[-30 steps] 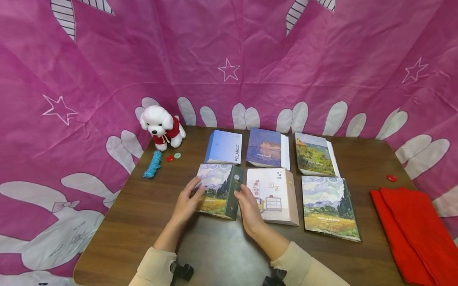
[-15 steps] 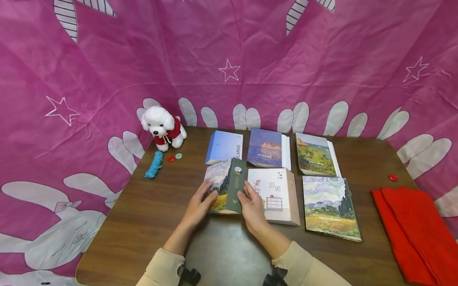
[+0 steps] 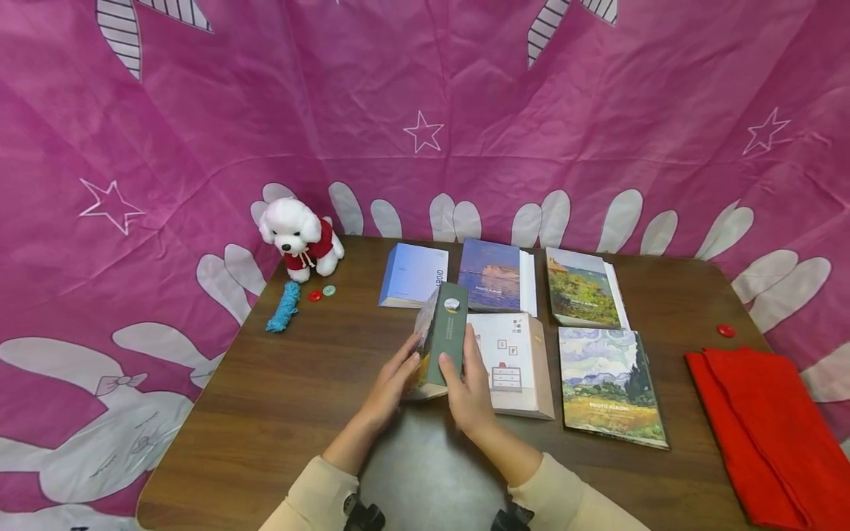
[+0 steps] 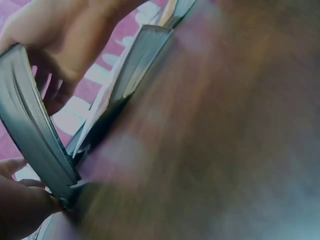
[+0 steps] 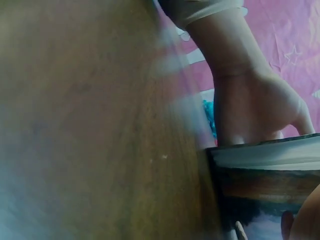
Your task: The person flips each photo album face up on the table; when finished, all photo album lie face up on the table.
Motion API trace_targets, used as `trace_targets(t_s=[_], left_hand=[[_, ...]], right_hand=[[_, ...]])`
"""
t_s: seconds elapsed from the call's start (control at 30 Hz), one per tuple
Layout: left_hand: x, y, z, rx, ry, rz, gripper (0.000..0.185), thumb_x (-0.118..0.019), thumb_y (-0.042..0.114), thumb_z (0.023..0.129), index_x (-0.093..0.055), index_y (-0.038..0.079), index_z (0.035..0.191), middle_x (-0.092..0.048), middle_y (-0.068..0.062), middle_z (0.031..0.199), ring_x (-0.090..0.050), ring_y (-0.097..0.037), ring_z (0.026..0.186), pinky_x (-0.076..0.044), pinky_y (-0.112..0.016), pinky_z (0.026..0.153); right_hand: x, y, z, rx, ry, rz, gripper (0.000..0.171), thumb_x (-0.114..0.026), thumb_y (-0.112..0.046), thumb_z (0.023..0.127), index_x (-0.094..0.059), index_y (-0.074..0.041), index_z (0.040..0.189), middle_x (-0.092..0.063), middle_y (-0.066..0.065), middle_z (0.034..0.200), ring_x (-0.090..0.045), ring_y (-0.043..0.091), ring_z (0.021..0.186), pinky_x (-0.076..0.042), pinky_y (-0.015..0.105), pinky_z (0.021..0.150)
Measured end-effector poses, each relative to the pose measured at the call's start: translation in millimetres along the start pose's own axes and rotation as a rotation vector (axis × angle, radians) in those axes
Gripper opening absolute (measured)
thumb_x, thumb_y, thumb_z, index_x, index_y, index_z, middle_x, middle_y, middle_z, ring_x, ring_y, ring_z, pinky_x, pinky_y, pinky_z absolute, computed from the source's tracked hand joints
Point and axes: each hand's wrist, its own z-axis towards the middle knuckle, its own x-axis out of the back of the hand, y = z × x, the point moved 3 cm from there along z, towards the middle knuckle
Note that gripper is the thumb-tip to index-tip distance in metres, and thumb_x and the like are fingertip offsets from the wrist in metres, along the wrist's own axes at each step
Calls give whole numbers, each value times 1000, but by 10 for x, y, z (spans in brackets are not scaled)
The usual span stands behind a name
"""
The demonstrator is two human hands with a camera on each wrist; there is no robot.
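Observation:
A thick photo album [image 3: 446, 335] with a dark green spine and a landscape cover stands tilted between the two hands, spine toward the head camera. My left hand [image 3: 390, 383] holds its cover side, fingers and thumb near the lower corner. On the other side my right hand [image 3: 473, 387] grips it, thumb on the spine and fingers along the back cover. In the left wrist view the album's page edges [image 4: 37, 117] show between both hands. The right wrist view catches its lower edge and cover [image 5: 260, 185]. A white album with a furniture drawing [image 3: 508, 376] lies right behind the right hand, partly covered.
A blue Polaroid album [image 3: 410, 273], a sea-cliff album [image 3: 491, 276], a garden album [image 3: 581, 291] and another landscape album [image 3: 611, 387] lie around. Left are a plush dog [image 3: 295, 228], blue cord [image 3: 285, 306] and buttons [image 3: 315, 295]. Red cloth [image 3: 770, 428] lies right.
The landscape album has turned from mostly cover-up onto its side, its spine now facing up toward the camera. It moved right, and my left hand followed it.

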Motion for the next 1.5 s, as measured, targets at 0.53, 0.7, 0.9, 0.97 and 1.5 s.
trace_targets(t_s=[0.53, 0.7, 0.9, 0.97, 1.5], left_hand=[[103, 340, 12, -206, -118, -161, 60, -35, 18, 106, -17, -3, 160, -12, -22, 167, -17, -38, 151, -26, -23, 116], [270, 481, -53, -327, -8, 23, 51, -48, 8, 103, -40, -1, 153, -18, -17, 167, -19, -36, 152, -31, -17, 111], [486, 430, -78, -300, 107, 32, 48, -51, 4, 102, -45, -3, 149, -27, -17, 164, -26, -35, 150, -34, -16, 109], [548, 386, -90, -279, 149, 43, 49, -51, 6, 103, -44, -3, 150, -29, -19, 163, -26, -35, 150, -31, -27, 116], [672, 4, -10, 57, 168, -193, 61, -45, 16, 105, -22, -5, 158, -18, -20, 166, -9, -31, 153, -7, -50, 124]], right_hand=[[-134, -97, 97, 198, -163, -181, 64, -32, -23, 111, 0, 3, 160, -1, 19, 168, -5, 32, 154, -12, 48, 123], [-180, -55, 141, 231, -199, -217, 62, -42, -24, 110, -15, -4, 162, -17, 18, 167, -19, 32, 152, -22, 52, 121], [-164, 125, 248, -16, -219, -216, 73, -60, -31, 103, -22, -10, 162, -32, 19, 161, -35, 39, 146, -36, 58, 113], [-146, 199, 277, -123, -238, -205, 76, -61, -33, 103, -21, -9, 162, -33, 22, 160, -37, 41, 144, -38, 56, 112], [-119, 230, 264, -286, -300, -169, 81, -61, -42, 101, -21, -5, 161, -28, 27, 160, -35, 43, 143, -34, 49, 115]])
